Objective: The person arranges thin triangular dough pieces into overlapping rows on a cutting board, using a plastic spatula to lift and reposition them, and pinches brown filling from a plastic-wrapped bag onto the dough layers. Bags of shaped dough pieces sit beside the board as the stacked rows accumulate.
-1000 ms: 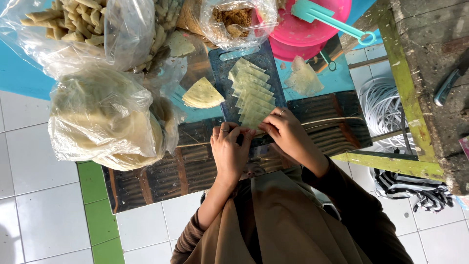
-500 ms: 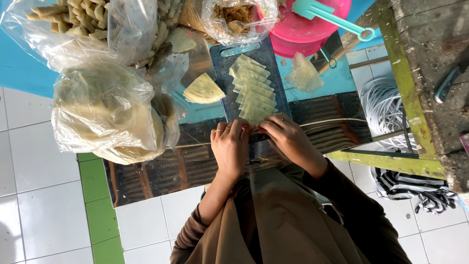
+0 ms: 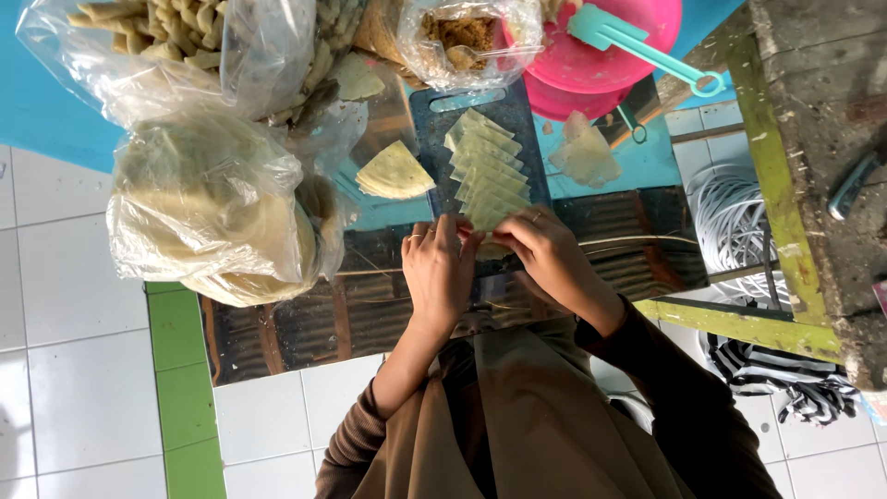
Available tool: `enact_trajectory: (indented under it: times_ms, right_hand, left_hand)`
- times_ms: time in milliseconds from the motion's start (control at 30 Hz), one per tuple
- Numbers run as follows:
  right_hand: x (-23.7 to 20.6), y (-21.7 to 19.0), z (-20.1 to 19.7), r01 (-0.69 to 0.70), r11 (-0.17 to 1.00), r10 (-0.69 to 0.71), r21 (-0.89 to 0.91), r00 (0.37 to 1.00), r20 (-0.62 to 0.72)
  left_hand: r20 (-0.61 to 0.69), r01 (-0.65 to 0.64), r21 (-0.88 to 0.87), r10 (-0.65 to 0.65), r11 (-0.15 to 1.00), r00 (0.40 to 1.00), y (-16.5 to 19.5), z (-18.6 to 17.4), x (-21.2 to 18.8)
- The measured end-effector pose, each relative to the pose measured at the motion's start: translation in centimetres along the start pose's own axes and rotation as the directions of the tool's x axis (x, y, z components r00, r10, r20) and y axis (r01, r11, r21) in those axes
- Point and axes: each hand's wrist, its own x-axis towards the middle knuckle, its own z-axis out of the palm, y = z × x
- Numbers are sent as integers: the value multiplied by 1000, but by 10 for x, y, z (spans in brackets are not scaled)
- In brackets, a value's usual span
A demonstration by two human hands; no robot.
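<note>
While viewed from above, a low work surface (image 3: 388,314) of dark corrugated metal and blue board, set over white and green floor tiles. At its left edge, a big clear plastic bag (image 3: 217,212) stuffed with round pale wrappers. Along the far edge, another bag of rolled snacks (image 3: 176,42), a smaller bag of brown filling (image 3: 462,37) and a pink basin (image 3: 610,46) with a teal scoop (image 3: 637,46) lying across it. In the middle, a dark cutting board (image 3: 517,129) carrying a row of overlapping pale triangular wrappers (image 3: 485,171); just left of the board, a separate folded stack of wrappers (image 3: 394,173).

At the near edge of the board, left hand (image 3: 439,273) and right hand (image 3: 550,254) close together, fingertips curled in and pinched on one wrapper piece (image 3: 492,248) at the bottom of the row; grip mostly hidden beneath the fingers, so how tightly closed cannot be told.

Likely risks: thin dough tearing under a hard pinch, or neighbouring wrappers dragged out of line, since these overlap and touch the piece being worked.
</note>
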Motion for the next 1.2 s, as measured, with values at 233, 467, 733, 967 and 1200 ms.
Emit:
enact_trajectory:
  times_ms: [233, 467, 733, 967, 1200]
  right_hand:
    - [0, -5, -1, 139, 977, -145, -164, 989, -23]
    - [5, 1, -2, 177, 950, -165, -258, 984, 66]
    - [5, 0, -18, 198, 949, -156, -245, 971, 179]
    - [-13, 20, -33, 43, 976, -53, -215, 998, -44]
    - [-38, 39, -25, -570, 431, 497, 700, 797, 343]
  left_hand:
    - [-18, -146, 51, 147, 988, 989, -1, -13, -1]
    - [45, -7, -29, 8, 1000, 999, -2, 4, 5]
    - [110, 45, -226, -20, 973, 994, -10, 4, -8]
    - [51, 23, -213, -12, 977, 999, -3, -1, -6]
    - [242, 109, -666, 76, 738, 967, 5, -11, -5]
